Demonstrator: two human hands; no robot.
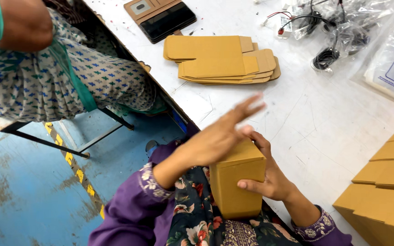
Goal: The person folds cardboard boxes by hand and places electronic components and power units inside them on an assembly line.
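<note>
Wearer's clothing, seen from above
Purple sleeves [128,207] with embroidered floral cuffs [151,180]; dark flower-print garment [197,218] over the lap.

One assembled brown cardboard box [238,182], held upright. One stack of flat, unfolded box blanks [222,59] on the desk [324,123]; the number of blanks in it cannot be told. One dark phone in an open brown case [160,16]. Several clear plastic bags [343,27] holding black cables, not countable. Two hands: left hand [215,139], right hand [270,177].
</note>
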